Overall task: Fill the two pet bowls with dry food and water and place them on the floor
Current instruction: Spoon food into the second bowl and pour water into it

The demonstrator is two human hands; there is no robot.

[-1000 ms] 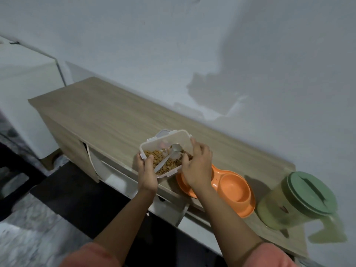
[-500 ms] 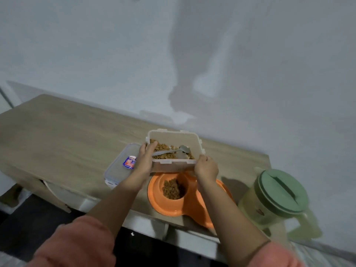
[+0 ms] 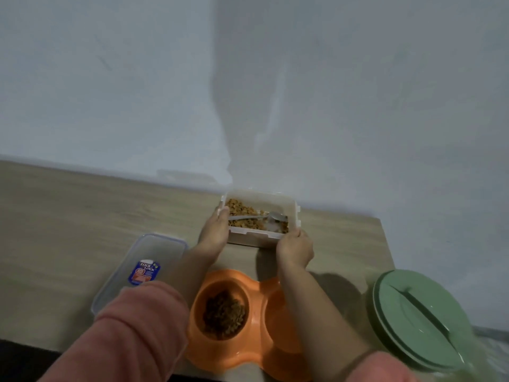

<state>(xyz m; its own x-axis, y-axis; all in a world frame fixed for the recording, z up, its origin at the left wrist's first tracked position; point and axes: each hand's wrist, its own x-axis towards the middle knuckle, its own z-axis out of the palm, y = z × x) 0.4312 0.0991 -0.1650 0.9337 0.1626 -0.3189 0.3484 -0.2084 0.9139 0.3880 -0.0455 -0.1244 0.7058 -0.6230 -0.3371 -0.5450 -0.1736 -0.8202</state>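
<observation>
The dry-food step looks nearly done. Both hands are clamped on the food box (image 3: 259, 216): the left hand (image 3: 213, 234) grips its left end, the right hand (image 3: 294, 248) its near right corner. The box sits at twelve o'clock from the orange double bowl (image 3: 248, 351); whether it rests on the wooden surface (image 3: 68, 213) or hovers just above it, I cannot tell. A spoon (image 3: 256, 217) lies in the kibble. The left bowl cup holds kibble (image 3: 223, 315); the right cup is mostly hidden by the forearm. The lid (image 3: 143, 268) lies at ten o'clock, the green-lidded jug (image 3: 421, 318) at three. Next, I judge: release the box, reach for the jug, pour water into the right cup.
</observation>
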